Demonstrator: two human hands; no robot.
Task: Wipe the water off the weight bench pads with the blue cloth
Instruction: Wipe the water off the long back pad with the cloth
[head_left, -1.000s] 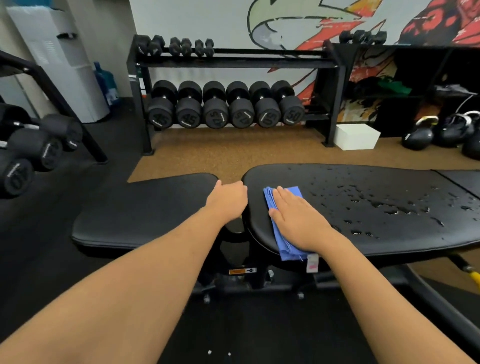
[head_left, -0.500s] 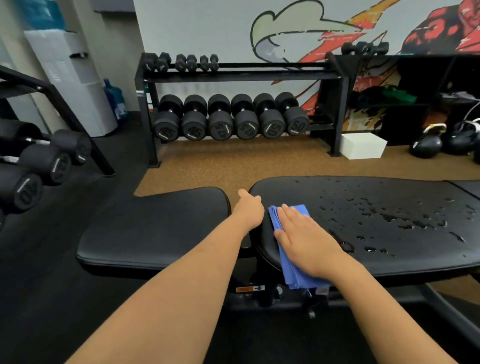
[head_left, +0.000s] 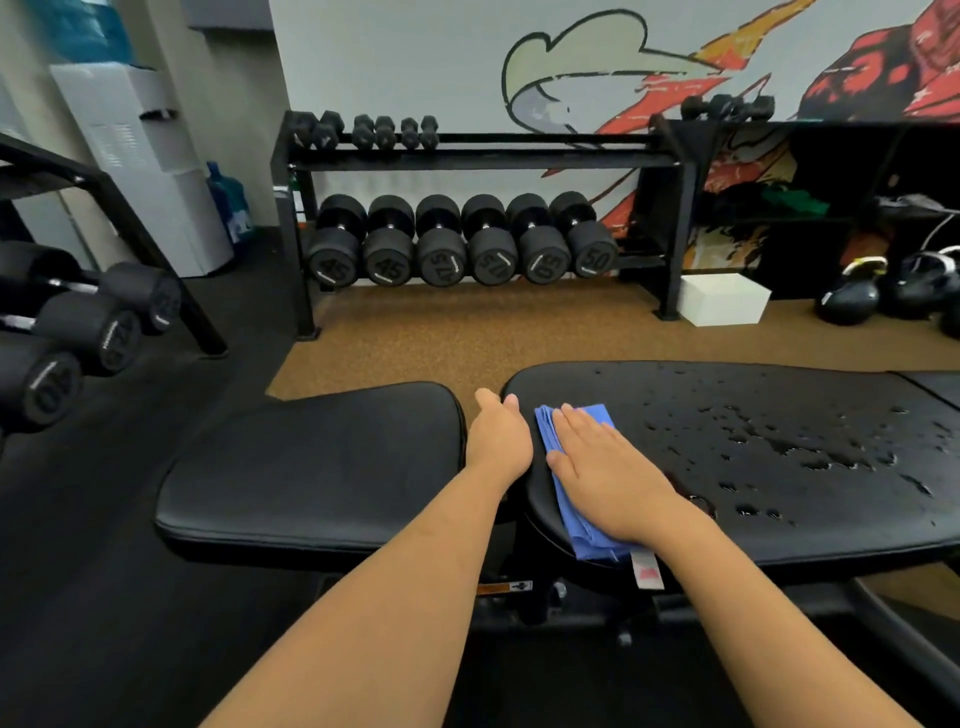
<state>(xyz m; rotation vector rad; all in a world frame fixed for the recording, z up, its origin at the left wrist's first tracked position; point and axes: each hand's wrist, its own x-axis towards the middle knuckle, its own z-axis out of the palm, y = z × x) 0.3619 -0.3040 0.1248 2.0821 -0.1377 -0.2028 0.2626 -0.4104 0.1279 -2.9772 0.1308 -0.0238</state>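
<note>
Cloth (head_left: 584, 538) under right hand (head_left: 608, 467), just beside left hand (head_left: 498, 441).

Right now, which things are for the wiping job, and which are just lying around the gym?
For the job: blue cloth under the flat right hand; wet bench pad with water drops; other bench pad; left hand at the wet pad's edge.

Just lying about: dumbbells on the rack, kettlebells, white box, water jug.

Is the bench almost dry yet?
Not yet. The short black seat pad shows no drops. The right hand presses the folded blue cloth flat on one end of the long black back pad. Water drops cover much of the rest.
</note>
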